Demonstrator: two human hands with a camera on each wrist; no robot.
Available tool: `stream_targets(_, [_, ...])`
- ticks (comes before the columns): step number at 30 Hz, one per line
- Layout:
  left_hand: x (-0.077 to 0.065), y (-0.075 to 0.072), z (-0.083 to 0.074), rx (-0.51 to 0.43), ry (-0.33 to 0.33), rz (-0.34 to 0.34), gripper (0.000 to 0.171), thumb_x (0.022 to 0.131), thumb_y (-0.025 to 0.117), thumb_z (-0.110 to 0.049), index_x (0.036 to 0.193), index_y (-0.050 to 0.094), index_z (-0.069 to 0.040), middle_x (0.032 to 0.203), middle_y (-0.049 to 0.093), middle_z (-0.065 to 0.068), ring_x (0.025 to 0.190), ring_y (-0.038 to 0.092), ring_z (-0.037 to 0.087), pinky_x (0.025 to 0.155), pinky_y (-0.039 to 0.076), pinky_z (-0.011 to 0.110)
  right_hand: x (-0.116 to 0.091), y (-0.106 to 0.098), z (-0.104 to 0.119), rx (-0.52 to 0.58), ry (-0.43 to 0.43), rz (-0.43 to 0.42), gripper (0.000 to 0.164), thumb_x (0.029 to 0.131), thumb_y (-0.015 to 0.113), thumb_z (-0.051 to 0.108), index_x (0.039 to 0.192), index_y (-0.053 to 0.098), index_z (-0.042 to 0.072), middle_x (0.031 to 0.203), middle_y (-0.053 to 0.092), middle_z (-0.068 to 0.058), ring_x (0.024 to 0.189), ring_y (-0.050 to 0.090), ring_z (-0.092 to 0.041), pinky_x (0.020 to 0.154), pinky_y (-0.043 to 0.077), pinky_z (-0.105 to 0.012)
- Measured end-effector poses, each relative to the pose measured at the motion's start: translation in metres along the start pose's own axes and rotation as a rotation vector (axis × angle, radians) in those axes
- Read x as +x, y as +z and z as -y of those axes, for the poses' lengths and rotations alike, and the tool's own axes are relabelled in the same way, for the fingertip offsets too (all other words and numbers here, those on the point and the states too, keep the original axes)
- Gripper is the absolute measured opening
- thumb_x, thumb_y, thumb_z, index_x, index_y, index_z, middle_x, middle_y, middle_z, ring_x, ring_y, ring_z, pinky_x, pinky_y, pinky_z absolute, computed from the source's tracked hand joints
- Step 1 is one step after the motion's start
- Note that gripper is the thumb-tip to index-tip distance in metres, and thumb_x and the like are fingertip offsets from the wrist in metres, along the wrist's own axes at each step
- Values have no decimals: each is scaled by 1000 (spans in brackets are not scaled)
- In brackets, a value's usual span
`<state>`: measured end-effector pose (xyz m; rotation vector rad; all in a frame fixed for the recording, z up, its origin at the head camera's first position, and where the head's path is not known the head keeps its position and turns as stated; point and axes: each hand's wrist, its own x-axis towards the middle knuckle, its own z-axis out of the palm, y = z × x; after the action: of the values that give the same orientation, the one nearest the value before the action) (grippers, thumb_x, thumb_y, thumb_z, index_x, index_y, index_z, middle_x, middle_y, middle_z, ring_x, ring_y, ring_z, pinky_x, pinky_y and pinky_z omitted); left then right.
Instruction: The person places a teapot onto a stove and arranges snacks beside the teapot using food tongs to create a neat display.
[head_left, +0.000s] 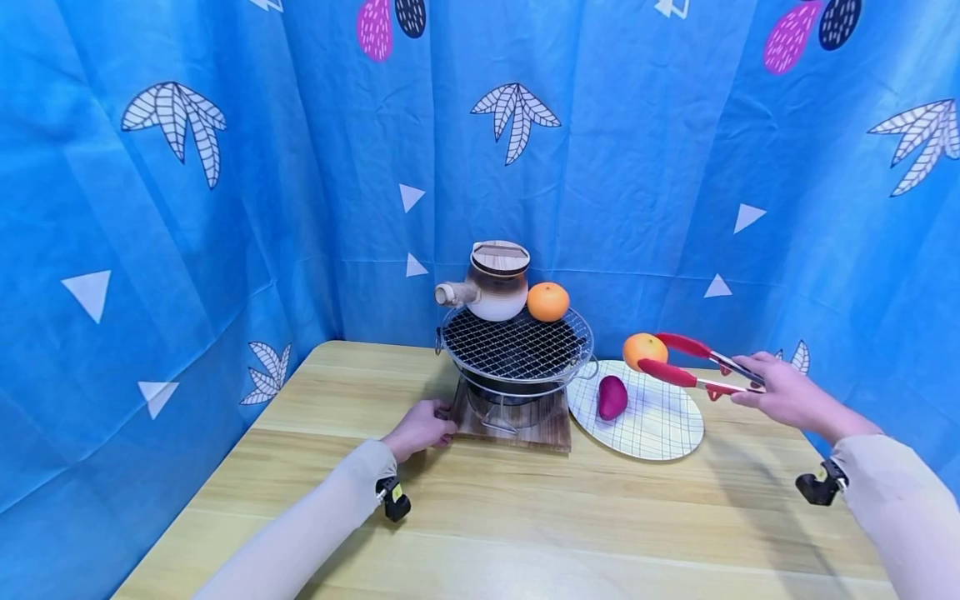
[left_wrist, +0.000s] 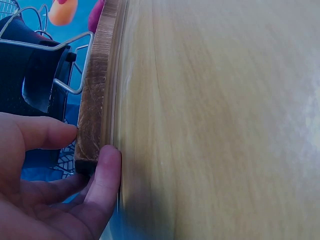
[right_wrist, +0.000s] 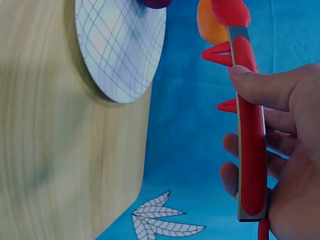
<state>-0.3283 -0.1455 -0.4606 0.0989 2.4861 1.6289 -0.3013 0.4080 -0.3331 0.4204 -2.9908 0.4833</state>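
Observation:
My right hand [head_left: 787,393] grips red-tipped tongs [right_wrist: 250,140], thumb on one handle and fingers curled round the other. Between the tong tips an orange [head_left: 640,351] is held above the plate's back edge. My left hand [head_left: 423,429] pinches the front left corner of a brown wooden board [left_wrist: 95,95], thumb on the top and a finger along the lower edge. On that board stands a black stove with a round wire grill [head_left: 513,346] over it. A clay pot [head_left: 498,293] with a wooden lid and a second orange [head_left: 548,302] sit at the back of the grill.
A round checked plate [head_left: 660,433] lies right of the stove, with a purple-red oblong piece [head_left: 612,397] on it. The light wooden table [head_left: 480,533] meets a blue patterned curtain [head_left: 637,167] behind and at the sides. A wire loop handle sticks out over the plate's left edge.

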Motion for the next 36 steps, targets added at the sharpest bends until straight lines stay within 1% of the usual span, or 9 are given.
stream_targets(2, [0,0,0,2,-1,-2,58,85,68,-2,137,47,14,99,70,18,72,69,19,70,64,33,0,-2,2,-5,-3,1,76,90,75,26,144,41,-15,125,52,-34,94,54,-36,67,53,-39])
stream_targets(7, [0,0,1,6,-3,-1,58,86,68,-2,138,47,14,100,70,19,74,70,21,70,64,33,1,-6,6,-13,-2,2,78,90,75,28,146,39,-13,130,49,-34,102,53,-41,74,56,-50])
stream_targets(10, [0,-1,1,3,-5,-1,58,86,68,-2,138,47,13,99,69,19,74,69,21,70,64,33,2,-9,10,-9,-3,2,79,90,75,29,147,38,-12,131,49,-33,104,52,-42,75,55,-52])
stream_targets(17, [0,1,1,-2,-2,1,57,86,67,-2,138,48,13,99,70,18,74,69,20,70,64,33,4,-15,21,-8,-32,-20,77,90,76,25,146,40,-12,125,53,-28,98,54,-34,68,50,-33])
stream_targets(19, [0,1,0,-3,0,0,57,86,67,-2,137,48,13,99,70,18,73,69,20,70,64,33,5,-17,23,-6,-36,-22,78,89,76,26,146,40,-12,125,53,-27,98,53,-33,66,49,-30])
stream_targets(24, [0,1,-1,-1,1,-2,57,86,67,-2,137,48,13,97,70,18,72,69,20,70,64,33,5,-21,29,-7,-36,-30,80,89,77,29,147,39,-10,129,51,-29,105,53,-40,70,57,-43])
stream_targets(27, [-1,0,-2,4,0,-3,57,86,67,-2,138,48,13,96,70,18,72,69,20,70,64,33,6,-23,33,-8,-40,-35,79,90,76,28,148,39,-10,130,51,-29,109,52,-42,74,58,-52])
stream_targets(31, [-2,0,-3,8,-4,-3,58,86,67,-2,138,47,13,96,70,18,73,70,20,71,64,33,7,-27,38,-12,-48,-38,77,90,76,27,148,39,-9,131,51,-28,109,52,-42,76,57,-54])
stream_targets(36, [-1,-1,-3,2,-13,3,58,87,67,-2,139,46,13,98,69,18,74,69,21,71,64,32,7,-32,43,-20,-58,-51,78,90,76,29,149,39,-7,131,51,-27,109,52,-41,74,57,-51])
